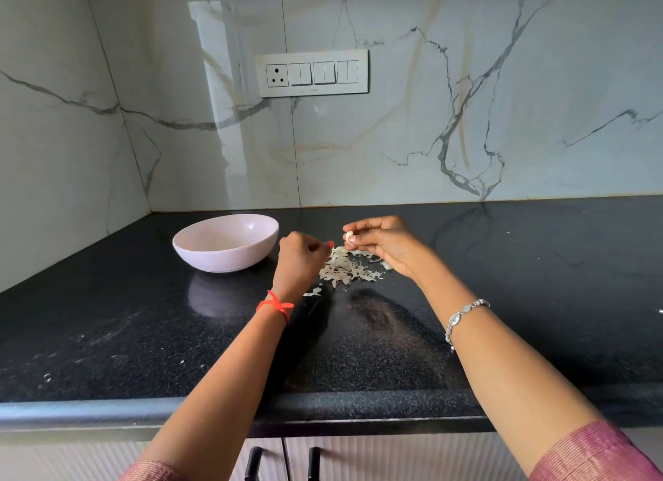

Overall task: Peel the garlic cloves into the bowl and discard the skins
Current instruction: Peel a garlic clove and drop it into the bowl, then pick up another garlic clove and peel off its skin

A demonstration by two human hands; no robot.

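Pink sleeves and both forearms come in over the tabletop [143,337] edge; cabinet handles just below. Left hand [299,261] is curled nearly closed beside the skin pile [346,269], fingertips pinched together, possibly on a scrap of skin, can't tell. Right hand [380,242] pinches a garlic clove [349,236] between thumb and fingers, held just above the pile; clove looks mostly bare. Bowl [201,258] sits left of the left hand, apart from the pile; contents hard to make out, maybe a few bits at the bottom. Risks, as I read it: clove is small and slick once peeled, so a loose pinch drops it into the skins and it gets binned with them. Transfer to the bowl crosses the left hand, collision possible. Papery skins cling to fingers and could ride into the bowl. One stray skin [313,292] already sits near the left wrist; a forearm sweep scatters more.
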